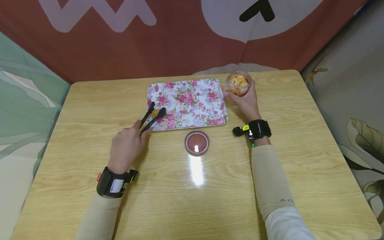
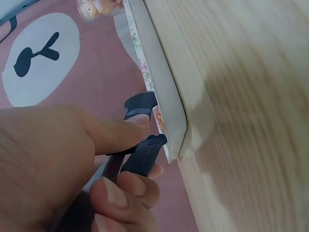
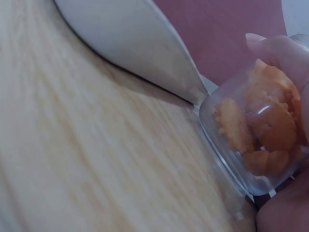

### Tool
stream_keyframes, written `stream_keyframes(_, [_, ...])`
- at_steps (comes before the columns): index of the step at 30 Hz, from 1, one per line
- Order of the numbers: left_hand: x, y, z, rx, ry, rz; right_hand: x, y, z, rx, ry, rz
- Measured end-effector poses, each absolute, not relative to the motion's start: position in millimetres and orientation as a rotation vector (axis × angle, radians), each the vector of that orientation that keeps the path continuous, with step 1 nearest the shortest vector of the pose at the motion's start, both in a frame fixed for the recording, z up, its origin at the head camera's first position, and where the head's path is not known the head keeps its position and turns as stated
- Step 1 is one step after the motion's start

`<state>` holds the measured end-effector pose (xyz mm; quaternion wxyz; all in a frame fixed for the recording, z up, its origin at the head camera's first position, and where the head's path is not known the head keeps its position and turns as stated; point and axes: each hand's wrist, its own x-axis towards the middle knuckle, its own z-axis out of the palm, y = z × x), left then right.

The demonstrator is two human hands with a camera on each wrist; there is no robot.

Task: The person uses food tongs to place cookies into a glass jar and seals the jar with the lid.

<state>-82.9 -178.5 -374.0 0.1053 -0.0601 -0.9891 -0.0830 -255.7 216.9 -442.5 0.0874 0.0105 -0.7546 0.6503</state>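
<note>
My left hand (image 1: 127,146) grips black tongs (image 1: 154,120), whose parted tips stand on either side of a small round orange-brown snack (image 1: 155,113). That snack lies at the left front corner of a floral tray (image 1: 187,103). In the left wrist view the thumb and curled fingers hold the tongs (image 2: 142,154) close to the tray's rim. My right hand (image 1: 249,101) holds a clear jar (image 1: 238,83) by its side, just right of the tray. Orange ridged snacks (image 3: 273,123) fill part of the jar, which stands on the table in the right wrist view.
A round reddish-brown lid (image 1: 196,142) with a pale ring lies on the wooden table (image 1: 168,200) in front of the tray. Behind the table's back edge hangs a red-brown cloth (image 1: 174,50) with white shapes.
</note>
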Motion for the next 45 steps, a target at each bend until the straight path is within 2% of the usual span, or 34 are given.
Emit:
stream_keyframes(12, [-82.2, -177.0, -373.0, -0.214, -2.885, -0.209, -233.5, 207.0, -414.1, 0.025, -2.249, 1.949])
stream_keyframes(23, [-90.3, -168.8, -365.2, -0.247, -2.893, -0.176, -233.9, 208.2, -413.3, 0.021, -2.270, 1.937])
stream_keyframes(45, [-130.9, -99.1, -323.8, -0.526, -2.802, -0.121, -230.6, 208.4, -410.7, 0.038, -2.255, 1.947])
